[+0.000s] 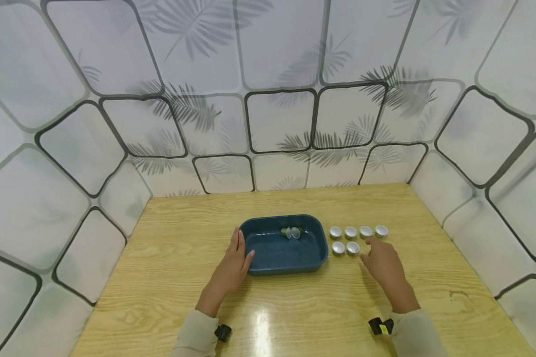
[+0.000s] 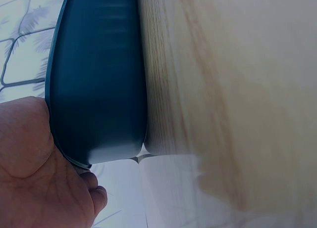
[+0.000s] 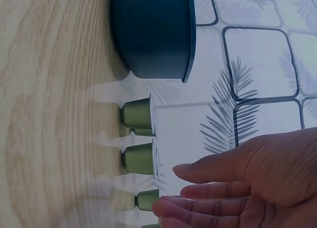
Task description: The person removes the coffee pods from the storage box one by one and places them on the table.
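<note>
A dark blue rectangular baking dish (image 1: pixel 290 255) stands on the table. My left hand (image 1: pixel 234 263) grips its left end, with the thumb over the rim and the fingers along the outer wall; in the left wrist view the palm (image 2: pixel 34 173) is against the dish (image 2: pixel 99 79). Two green coffee capsules (image 1: pixel 290 232) lie tipped over inside. To the right of the dish several capsules (image 1: pixel 350 232) stand lid up in two rows, green (image 3: pixel 137 114) with silvery lids. Just beside them my right hand (image 1: pixel 384 263) hovers with loosely bent fingers, holding nothing.
The pale wooden table (image 1: pixel 169 277) meets a patterned cloth wall (image 1: pixel 281 124) at the back and on both sides. The front row of capsules (image 1: pixel 338 248) stands close to the dish's right end.
</note>
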A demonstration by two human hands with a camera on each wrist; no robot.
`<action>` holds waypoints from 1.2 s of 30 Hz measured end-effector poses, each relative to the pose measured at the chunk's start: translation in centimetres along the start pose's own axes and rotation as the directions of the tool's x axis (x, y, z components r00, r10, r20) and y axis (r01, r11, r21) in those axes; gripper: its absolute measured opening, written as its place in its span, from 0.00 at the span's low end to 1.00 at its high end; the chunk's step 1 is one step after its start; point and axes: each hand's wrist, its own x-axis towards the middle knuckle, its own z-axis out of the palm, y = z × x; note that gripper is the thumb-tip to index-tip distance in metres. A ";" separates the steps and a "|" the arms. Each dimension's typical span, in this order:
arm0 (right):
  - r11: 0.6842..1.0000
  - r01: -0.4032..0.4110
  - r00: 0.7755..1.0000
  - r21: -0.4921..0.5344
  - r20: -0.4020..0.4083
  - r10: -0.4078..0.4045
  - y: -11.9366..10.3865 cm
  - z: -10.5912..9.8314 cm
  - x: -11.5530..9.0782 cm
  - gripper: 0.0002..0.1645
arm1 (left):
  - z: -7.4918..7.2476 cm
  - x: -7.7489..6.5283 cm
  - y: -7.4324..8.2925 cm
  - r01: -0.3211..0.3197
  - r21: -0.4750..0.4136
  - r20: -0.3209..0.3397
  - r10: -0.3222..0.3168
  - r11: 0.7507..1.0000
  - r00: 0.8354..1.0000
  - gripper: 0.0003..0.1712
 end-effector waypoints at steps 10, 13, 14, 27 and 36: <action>0.996 0.088 0.992 0.001 -0.088 -0.087 -1.6 0.3 -0.1 0.21 | 0.0 -0.1 0.0 0.000 0.000 0.004 0.000 1.000 1.000 0.42; 0.993 0.122 0.983 0.005 -0.137 -0.120 -2.4 0.5 -0.1 0.19 | 0.0 0.0 -0.1 0.000 0.004 0.004 0.000 1.000 1.000 0.42; 0.991 0.131 0.980 0.013 -0.153 -0.128 -2.7 0.6 0.0 0.18 | 0.1 0.0 -0.1 0.001 0.006 0.006 -0.001 1.000 1.000 0.42; 0.963 0.261 0.946 0.061 -0.215 -0.243 -4.8 1.3 0.1 0.15 | 0.0 -0.1 0.0 0.004 0.003 0.005 -0.004 1.000 1.000 0.42; 0.929 0.361 0.918 0.079 -0.203 -0.340 -5.9 2.6 0.7 0.18 | 0.0 0.0 0.0 0.007 0.001 0.003 -0.007 1.000 1.000 0.42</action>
